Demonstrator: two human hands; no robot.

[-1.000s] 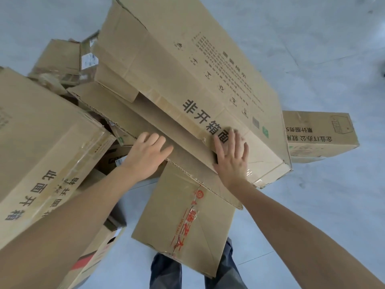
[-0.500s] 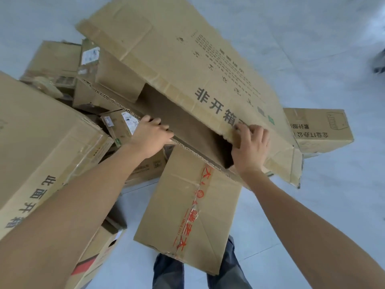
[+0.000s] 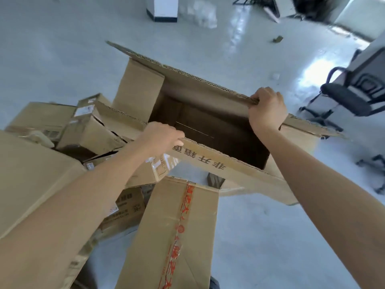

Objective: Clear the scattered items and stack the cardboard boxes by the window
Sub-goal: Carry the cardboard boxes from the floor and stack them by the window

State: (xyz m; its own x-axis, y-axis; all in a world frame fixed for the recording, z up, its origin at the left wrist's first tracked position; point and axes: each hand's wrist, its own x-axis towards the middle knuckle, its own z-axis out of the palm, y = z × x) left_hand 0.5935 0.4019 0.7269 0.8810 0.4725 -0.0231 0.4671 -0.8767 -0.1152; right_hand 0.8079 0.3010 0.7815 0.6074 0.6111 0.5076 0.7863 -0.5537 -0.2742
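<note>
You are looking to be early in the job: the jumbled boxes (image 3: 89, 130) are lying unstacked on the floor (image 3: 260, 236), left of and below your hands. The big open box (image 3: 218, 130) is sitting between them. Your left hand (image 3: 161, 136) is curling over its near flap (image 3: 218, 163), and your right hand (image 3: 267, 110) is gripping the far flap's (image 3: 198, 80) edge, both arms reaching forward.

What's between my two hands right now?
Head view: only the big box's open, dark inside. The left hand grips its near flap, the right hand its far flap.
</note>
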